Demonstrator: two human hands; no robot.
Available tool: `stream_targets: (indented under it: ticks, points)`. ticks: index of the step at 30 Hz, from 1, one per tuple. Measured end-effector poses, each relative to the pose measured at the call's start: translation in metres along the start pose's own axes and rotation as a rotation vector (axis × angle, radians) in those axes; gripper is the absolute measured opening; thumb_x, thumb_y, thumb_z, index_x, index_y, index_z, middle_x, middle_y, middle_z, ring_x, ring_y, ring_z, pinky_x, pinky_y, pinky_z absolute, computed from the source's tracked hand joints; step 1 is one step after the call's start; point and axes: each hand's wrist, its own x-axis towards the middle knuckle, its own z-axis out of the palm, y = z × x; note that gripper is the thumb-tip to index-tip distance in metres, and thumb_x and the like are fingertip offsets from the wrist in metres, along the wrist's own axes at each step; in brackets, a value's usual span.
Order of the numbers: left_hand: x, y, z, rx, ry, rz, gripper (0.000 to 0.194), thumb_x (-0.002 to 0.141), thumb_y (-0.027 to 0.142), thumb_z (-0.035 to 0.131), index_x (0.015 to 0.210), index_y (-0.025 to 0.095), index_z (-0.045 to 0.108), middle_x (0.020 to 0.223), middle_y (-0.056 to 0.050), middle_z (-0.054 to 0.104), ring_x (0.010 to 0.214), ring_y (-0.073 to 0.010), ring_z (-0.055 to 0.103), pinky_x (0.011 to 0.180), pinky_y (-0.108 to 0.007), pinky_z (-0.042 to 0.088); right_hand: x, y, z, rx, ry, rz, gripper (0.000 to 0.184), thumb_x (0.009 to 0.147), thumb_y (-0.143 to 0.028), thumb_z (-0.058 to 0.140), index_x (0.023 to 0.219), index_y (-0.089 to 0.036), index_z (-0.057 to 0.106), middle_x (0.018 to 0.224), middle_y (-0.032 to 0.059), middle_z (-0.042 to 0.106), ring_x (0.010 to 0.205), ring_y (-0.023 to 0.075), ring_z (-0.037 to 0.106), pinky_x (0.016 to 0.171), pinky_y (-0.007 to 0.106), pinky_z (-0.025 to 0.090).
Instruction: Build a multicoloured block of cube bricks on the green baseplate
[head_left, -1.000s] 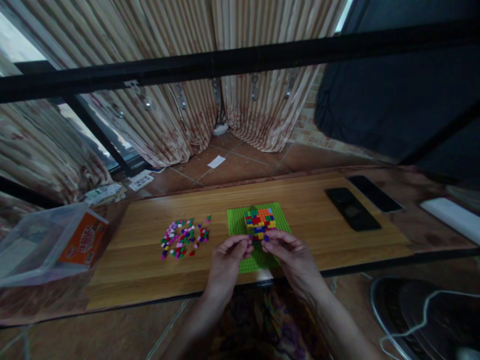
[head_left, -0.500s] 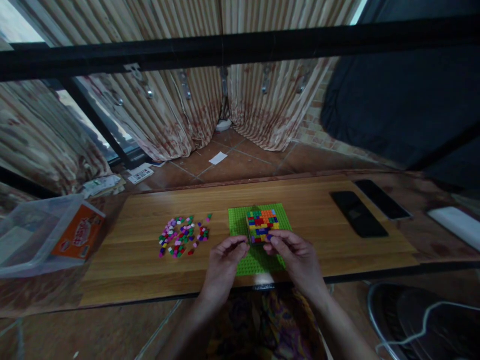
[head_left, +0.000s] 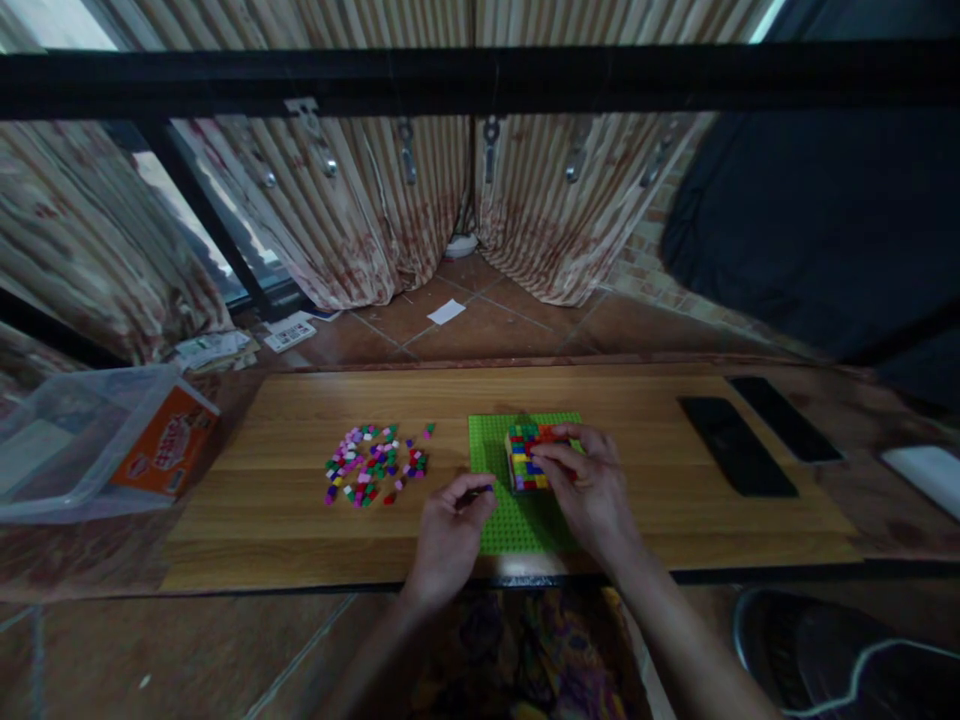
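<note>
A green baseplate [head_left: 501, 520] lies on the wooden board [head_left: 315, 530]. On it stands a block of small multicoloured bricks [head_left: 522, 462]. My right hand [head_left: 589, 490] rests over the block's right side, its fingers curled on top of it. My left hand [head_left: 450, 525] hovers at the baseplate's left edge, thumb and forefinger pinched on a small dark brick [head_left: 486, 488]. A scatter of loose small bricks [head_left: 371, 465] lies to the left of the baseplate.
Two dark phones [head_left: 736, 445] [head_left: 784, 430] lie on the right of the board. A clear plastic tub [head_left: 67, 440] with an orange box [head_left: 165, 443] sits at the left. A black bar crosses the top, with curtains behind. A fan cage shows at bottom right.
My right hand has moved up onto the brick block. My left hand has drawn back slightly to the left with a small brick in its pinch. The view has shifted a little.
</note>
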Motion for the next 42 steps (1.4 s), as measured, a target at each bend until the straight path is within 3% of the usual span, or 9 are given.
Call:
stream_targets:
  ticks: [15,23,30,37,42]
  points:
    - [0.015,-0.011,0.014,0.179,-0.121,0.117,0.038,0.079,0.023,0.056,0.115,0.028,0.066,0.092,0.0,0.068,0.069,-0.0123,0.059,0.064,-0.024,0.046,-0.008,0.008,0.013,0.034,0.051,0.027,0.012,0.085,-0.032,0.064,0.08,-0.027,0.074,0.107,0.006,0.062,0.104,0.0247,0.053,0.087,0.042,0.045]
    - [0.009,0.0,0.018,0.299,-0.115,0.206,0.04,0.08,0.019,0.056,0.118,0.027,0.066,0.096,-0.003,0.07,0.084,-0.0167,0.063,0.081,-0.028,0.049,-0.007,0.007,0.011,0.031,0.005,0.001,0.015,0.086,-0.03,0.062,0.078,-0.028,0.075,0.105,0.0058,0.064,0.102,0.0239,0.054,0.087,0.041,0.046]
    - [0.008,0.002,0.018,0.407,-0.124,0.234,0.042,0.082,0.016,0.051,0.121,0.025,0.063,0.098,-0.001,0.07,0.086,-0.0136,0.063,0.083,-0.027,0.05,-0.001,0.006,0.012,0.032,0.002,0.013,0.016,0.084,-0.031,0.063,0.074,-0.027,0.075,0.099,0.0057,0.066,0.099,0.0238,0.056,0.085,0.041,0.047]
    - [0.001,0.0,0.015,0.263,-0.016,0.18,0.037,0.079,0.017,0.057,0.115,0.02,0.064,0.092,-0.003,0.071,0.078,-0.0132,0.065,0.074,-0.025,0.052,-0.015,-0.003,-0.005,0.105,0.086,0.028,0.019,0.088,-0.033,0.058,0.095,-0.026,0.074,0.107,0.0073,0.067,0.103,0.0242,0.058,0.089,0.043,0.048]
    - [-0.01,0.008,0.02,0.167,-0.118,0.176,0.038,0.08,0.015,0.054,0.117,0.019,0.06,0.092,-0.002,0.071,0.078,-0.0122,0.067,0.076,-0.025,0.053,-0.034,-0.018,-0.019,0.158,-0.102,0.0,0.02,0.092,-0.035,0.056,0.1,-0.028,0.072,0.1,0.0051,0.07,0.099,0.0221,0.061,0.086,0.039,0.051]
